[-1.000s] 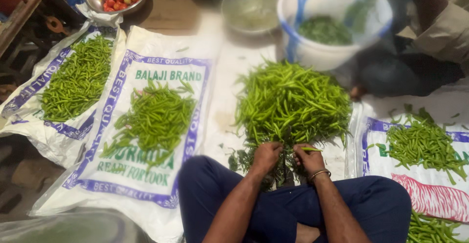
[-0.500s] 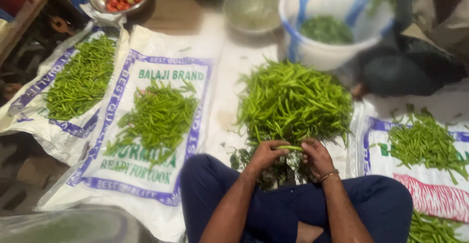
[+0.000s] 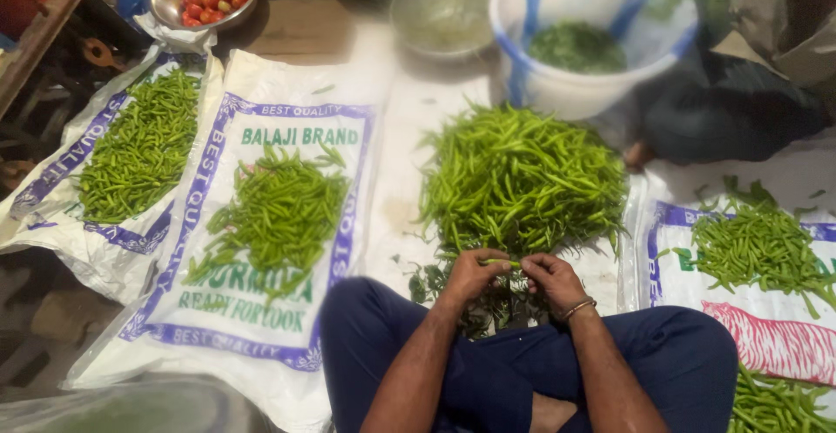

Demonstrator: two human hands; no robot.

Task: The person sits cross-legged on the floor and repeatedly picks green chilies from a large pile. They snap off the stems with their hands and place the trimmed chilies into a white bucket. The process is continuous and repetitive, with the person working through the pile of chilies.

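Between the knees, the left hand (image 3: pixel 470 272) and right hand (image 3: pixel 550 278) pinch one green chilli (image 3: pixel 500 262) by its ends. Just beyond them the unsorted heap (image 3: pixel 521 176) looks large; left of the hands, two sacks (image 3: pixel 287 119) already carry sorted piles (image 3: pixel 277 211), so much remains.

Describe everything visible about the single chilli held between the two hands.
The chilli is slim, green and smooth-looking, lying roughly level between both hands. The left hand pinches one end, the right hand the other; only its short middle shows. It sits above a litter of dark green scraps, at the near edge of the big chilli pile. Whether the stem is on cannot be told.
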